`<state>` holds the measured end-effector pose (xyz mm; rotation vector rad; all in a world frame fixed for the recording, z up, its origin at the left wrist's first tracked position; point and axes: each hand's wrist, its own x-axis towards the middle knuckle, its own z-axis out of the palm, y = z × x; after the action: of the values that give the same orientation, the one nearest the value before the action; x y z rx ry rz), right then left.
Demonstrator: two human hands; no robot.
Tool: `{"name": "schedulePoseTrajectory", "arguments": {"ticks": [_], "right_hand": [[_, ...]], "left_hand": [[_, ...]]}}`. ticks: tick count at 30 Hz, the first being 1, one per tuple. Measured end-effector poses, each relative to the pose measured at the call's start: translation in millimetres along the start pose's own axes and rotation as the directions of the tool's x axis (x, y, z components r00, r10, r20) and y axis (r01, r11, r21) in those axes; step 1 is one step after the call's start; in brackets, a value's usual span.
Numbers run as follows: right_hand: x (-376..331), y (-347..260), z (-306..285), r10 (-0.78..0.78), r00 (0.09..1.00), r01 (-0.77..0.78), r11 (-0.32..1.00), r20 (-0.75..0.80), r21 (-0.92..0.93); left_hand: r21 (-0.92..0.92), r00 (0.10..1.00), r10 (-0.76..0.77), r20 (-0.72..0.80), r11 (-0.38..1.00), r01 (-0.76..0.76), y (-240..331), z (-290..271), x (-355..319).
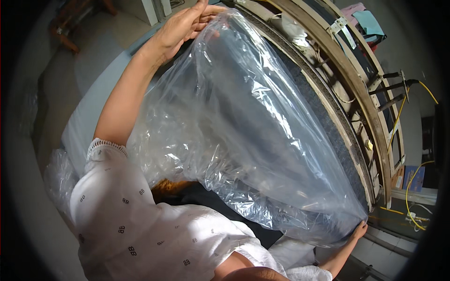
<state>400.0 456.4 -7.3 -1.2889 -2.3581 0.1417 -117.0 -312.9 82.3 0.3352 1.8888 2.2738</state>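
One view only, and it rides on my head, the left lens of the pair, tipped down over my chest and shoulder. My white sleeve [117, 215] fills the lower left, very close. The clear plastic bag [234, 126] sits right under the lens, my left hand [185, 25] far up at the top edge, my right hand [360, 230] low at the right. Fisheye bends the wooden frame [356, 93] into an arc; corners go black.
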Motion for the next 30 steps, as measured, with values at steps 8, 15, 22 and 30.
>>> {"name": "schedulePoseTrajectory", "arguments": {"ticks": [8,15,22,30], "right_hand": [[6.4,-5.2,0.8,0.059,0.998,-0.058,0.993,0.010,-0.101],[7.9,2.9,1.5,0.081,0.996,-0.078,0.995,0.046,-0.069],[6.7,8.6,7.7,0.112,0.994,-0.111,0.993,0.017,-0.042],[8.5,27.6,14.5,0.089,0.996,-0.090,0.995,-0.018,-0.048]], "left_hand": [[0.217,0.981,-0.176,0.082,0.964,0.155,2.5,-13.6,10.7],[0.494,0.983,-0.011,0.181,0.866,-0.081,-14.7,-24.4,32.3],[0.739,0.971,0.027,0.237,0.644,-0.198,-23.1,-23.4,3.5],[0.421,0.989,0.057,0.138,0.900,-0.111,-7.0,-6.4,-18.1]]}}
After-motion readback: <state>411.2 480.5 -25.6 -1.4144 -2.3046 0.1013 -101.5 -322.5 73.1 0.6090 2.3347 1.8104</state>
